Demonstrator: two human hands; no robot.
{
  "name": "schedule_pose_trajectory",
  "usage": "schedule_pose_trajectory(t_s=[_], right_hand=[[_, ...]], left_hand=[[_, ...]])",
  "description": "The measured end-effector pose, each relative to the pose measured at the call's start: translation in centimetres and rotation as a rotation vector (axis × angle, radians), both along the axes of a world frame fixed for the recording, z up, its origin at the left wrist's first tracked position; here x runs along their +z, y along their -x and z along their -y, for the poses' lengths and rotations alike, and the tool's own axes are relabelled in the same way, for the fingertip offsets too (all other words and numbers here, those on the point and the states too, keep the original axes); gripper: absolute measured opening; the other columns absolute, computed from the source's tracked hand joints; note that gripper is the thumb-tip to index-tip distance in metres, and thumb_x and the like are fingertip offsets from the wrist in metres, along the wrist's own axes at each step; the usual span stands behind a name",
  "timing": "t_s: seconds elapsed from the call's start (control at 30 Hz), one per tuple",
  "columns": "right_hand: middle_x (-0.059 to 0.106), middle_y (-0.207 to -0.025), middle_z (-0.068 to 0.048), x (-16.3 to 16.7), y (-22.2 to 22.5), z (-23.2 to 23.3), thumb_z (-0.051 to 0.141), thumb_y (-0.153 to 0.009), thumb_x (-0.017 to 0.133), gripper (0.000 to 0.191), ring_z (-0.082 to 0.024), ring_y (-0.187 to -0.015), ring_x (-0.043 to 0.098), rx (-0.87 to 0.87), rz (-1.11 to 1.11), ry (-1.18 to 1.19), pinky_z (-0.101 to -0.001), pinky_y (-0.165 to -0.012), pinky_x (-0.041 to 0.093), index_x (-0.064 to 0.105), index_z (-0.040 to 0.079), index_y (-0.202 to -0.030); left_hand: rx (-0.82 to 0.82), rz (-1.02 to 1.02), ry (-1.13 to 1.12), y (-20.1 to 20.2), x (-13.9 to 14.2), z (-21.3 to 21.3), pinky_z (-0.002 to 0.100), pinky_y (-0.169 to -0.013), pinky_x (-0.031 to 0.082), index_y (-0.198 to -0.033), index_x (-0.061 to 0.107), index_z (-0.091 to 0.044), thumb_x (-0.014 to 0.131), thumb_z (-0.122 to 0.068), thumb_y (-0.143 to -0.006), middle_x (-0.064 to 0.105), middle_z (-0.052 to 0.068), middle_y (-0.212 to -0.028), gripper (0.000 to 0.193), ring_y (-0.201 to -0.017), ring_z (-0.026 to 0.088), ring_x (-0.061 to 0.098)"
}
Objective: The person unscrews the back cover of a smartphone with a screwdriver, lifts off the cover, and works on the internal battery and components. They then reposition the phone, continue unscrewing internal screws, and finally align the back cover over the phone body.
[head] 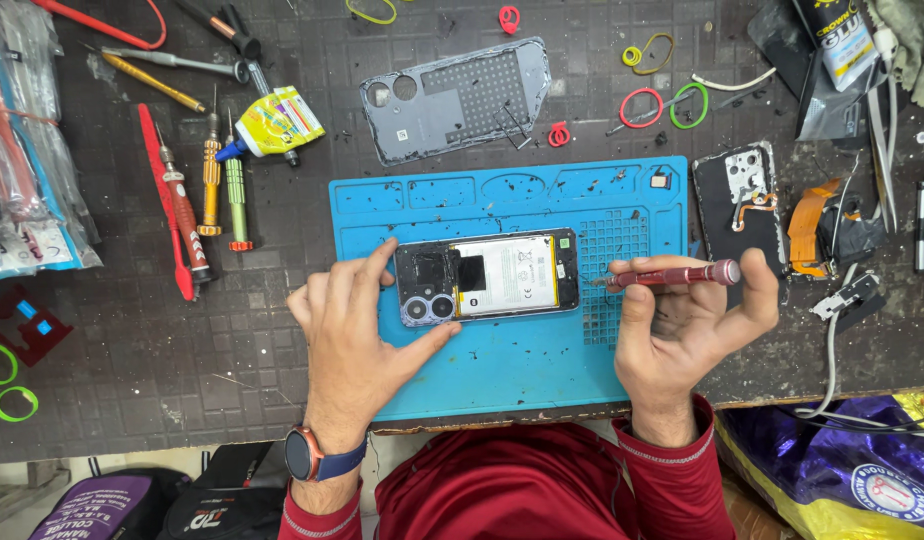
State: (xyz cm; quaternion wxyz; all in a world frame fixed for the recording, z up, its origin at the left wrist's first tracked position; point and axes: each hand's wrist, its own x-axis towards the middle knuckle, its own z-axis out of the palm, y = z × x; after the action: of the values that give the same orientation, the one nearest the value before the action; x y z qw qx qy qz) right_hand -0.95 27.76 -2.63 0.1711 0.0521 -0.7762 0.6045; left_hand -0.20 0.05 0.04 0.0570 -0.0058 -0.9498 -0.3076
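Two bare hands work over a blue mat (pixel 542 370) that lies on a dark tabletop (pixel 162 340). An opened phone (pixel 487 277) lies flat on the upper middle of the mat, back cover off, its white battery facing up and its round camera lenses at the end nearer the left hand.

That left hand (pixel 357 335) rests palm-down on the mat and presses against the phone's camera end: the forefinger lies along the upper corner and the thumb touches the lower edge, so the grip is spread wide around that end, steadying it and lifting nothing. A watch (pixel 304 453) with a blue strap sits on that wrist.

On the other side, the right hand (pixel 682 335) holds a dark red screwdriver (pixel 672 273) nearly level, its grip closed around the handle, with the thumb up by the rounded cap. The tip points at the phone's right end; whether it touches the frame I cannot tell.

Above the mat lies the grey back cover (pixel 457 97), inner side up. Left of the mat, three more screwdrivers (pixel 210 190) lie side by side near a small yellow glue tube (pixel 274 123). To the right of the mat sit a black phone part (pixel 739 205) and orange flat cables (pixel 810 220). Coloured rubber bands (pixel 667 103) are scattered along the top.
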Motion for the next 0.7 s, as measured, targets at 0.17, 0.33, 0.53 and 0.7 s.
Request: schedule_pose_trajectory(t_s=[0.17, 0.33, 0.53, 0.7], right_hand=[[0.064, -0.115, -0.019, 0.17, -0.18, -0.04, -0.004, -0.114, 0.063, 0.072, -0.023, -0.096, 0.069, -0.015, 0.031, -0.019, -0.0331, -0.093, 0.062, 0.012, 0.016, -0.160], [0.064, -0.114, -0.017, 0.24, -0.13, 0.04, -0.005, -0.114, 0.062, 0.069, -0.023, -0.098, 0.070, -0.033, 0.039, -0.014, -0.0318, -0.094, 0.061, 0.014, 0.013, -0.161], [0.061, -0.113, -0.015, 0.18, -0.12, 0.04, -0.006, -0.115, 0.061, 0.066, -0.021, -0.097, 0.067, -0.073, 0.040, 0.042, -0.0316, -0.095, 0.060, 0.016, 0.010, -0.162], [0.060, -0.114, -0.014, 0.11, -0.14, 0.11, -0.006, -0.116, 0.061, 0.065, -0.021, -0.098, 0.066, -0.091, 0.036, 0.057, -0.0322, -0.096, 0.060, 0.017, 0.009, -0.162]], left_hand=[[0.002, 0.003, -0.009, -0.04, 0.01, 0.03, 0.047, -0.096, 0.031, -0.140, 0.057, -0.008, 0.094, -0.049, -0.062, 0.058, 0.003, -0.106, 0.095, -0.103, 0.025, 0.049], [0.001, 0.002, -0.010, -0.08, -0.09, 0.13, 0.046, -0.096, 0.031, -0.139, 0.058, -0.008, 0.093, -0.050, -0.062, 0.059, 0.003, -0.106, 0.095, -0.104, 0.025, 0.049], [-0.021, -0.026, 0.008, -0.10, -0.13, 0.26, 0.046, -0.094, 0.031, -0.143, 0.057, -0.005, 0.092, -0.052, -0.064, 0.059, 0.003, -0.107, 0.098, -0.103, 0.024, 0.050], [-0.014, -0.012, -0.013, -0.10, -0.12, 0.32, 0.046, -0.093, 0.030, -0.138, 0.058, -0.007, 0.093, -0.051, -0.061, 0.056, 0.003, -0.099, 0.095, -0.099, 0.024, 0.049]])
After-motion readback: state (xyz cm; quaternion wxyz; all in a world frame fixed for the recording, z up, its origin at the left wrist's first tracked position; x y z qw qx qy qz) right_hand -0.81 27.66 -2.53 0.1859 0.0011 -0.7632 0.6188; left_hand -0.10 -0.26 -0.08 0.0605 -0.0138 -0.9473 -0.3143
